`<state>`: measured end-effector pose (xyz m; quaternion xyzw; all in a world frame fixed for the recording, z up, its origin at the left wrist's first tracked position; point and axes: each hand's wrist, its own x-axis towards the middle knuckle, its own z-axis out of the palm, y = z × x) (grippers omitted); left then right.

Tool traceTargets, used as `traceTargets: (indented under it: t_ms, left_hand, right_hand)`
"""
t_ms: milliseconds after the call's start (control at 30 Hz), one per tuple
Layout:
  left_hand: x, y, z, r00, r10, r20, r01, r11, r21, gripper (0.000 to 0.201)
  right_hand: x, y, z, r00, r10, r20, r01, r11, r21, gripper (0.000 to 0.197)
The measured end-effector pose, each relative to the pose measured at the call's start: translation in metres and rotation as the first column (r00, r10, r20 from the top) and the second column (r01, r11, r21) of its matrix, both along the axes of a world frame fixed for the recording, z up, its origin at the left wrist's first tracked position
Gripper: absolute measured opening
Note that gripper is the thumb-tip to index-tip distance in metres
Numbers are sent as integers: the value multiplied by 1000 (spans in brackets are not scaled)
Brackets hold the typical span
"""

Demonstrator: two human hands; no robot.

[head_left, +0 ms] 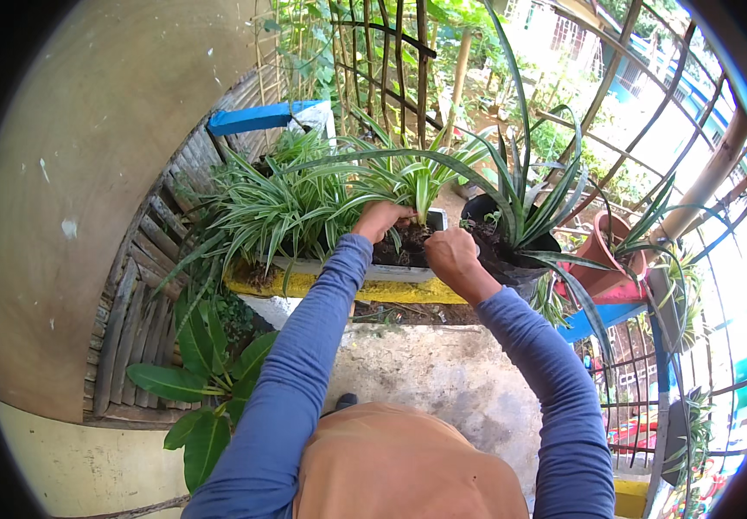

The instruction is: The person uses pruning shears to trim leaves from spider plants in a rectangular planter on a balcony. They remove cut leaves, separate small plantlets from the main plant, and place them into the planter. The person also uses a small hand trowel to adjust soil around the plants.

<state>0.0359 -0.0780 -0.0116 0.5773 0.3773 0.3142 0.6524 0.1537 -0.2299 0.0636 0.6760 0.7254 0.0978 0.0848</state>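
Two hands [377, 220] [454, 257] at planter [401, 273], yellow ledge [373, 291], stained floor [443, 372]

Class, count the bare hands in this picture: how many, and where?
2: the bare left hand at the base of the green-and-white striped plant, and the bare right hand beside the dark soil.

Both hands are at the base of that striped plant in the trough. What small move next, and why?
I'd probably press the dark soil in around the stem base with the right hand: it is already beside the plant, fingers curled, the left hand is at the base's other side, and the soil there looks loose and lumpy.
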Motion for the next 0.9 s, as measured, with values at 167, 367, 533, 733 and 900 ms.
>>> traceTargets:
  t_ms: [167,367,533,733,900]
  left_hand:
    - [14,17,31,972,-28,-235,50,995,91,23]
    - [15,14,93,833,-204,-514,347,917,198,26]
    - [27,42,78,802,-505,-319,515,855,-57,24]
    - [41,103,45,644,-512,-568,695,702,156,28]
    - [41,103,23,540,-524,-659,773,618,142,38]
  right_hand:
    - [22,9,-12,984,-77,-163,86,995,49,17]
    - [36,-3,8,986,78,-145,-49,980,192,15]
    - [7,2,-1,993,-96,-65,94,995,-36,17]
    - [14,17,0,919,-356,-172,344,934,-95,25]
    - [22,20,9,841,-447,-305,421,895,-150,23]
